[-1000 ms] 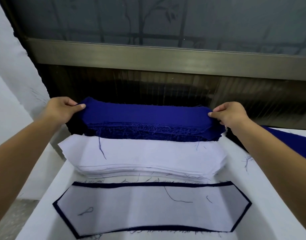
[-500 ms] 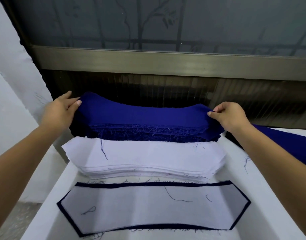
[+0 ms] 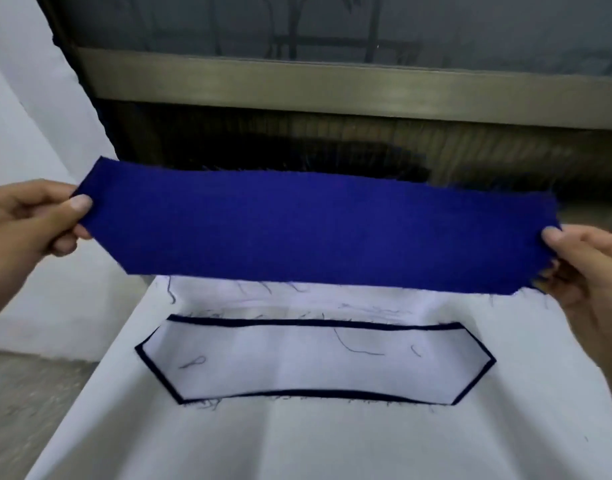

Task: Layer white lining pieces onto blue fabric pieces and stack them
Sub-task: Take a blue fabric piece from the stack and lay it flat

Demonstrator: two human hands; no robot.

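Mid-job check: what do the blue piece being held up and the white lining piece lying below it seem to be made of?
Blue piece: probably woven cloth with a matte finish; loose threads fray from its edges. White lining piece: thin, smooth and matte, perhaps interfacing or light cloth; it lies flat with faint bands, but the look leaves the fibre open.

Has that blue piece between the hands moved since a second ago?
Yes. The blue piece has risen and come forward, and now hangs nearer the layered piece lying flat.

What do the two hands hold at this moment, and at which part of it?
One blue fabric piece, held in the air: the left hand pinches its left end, and the right hand pinches its right end.
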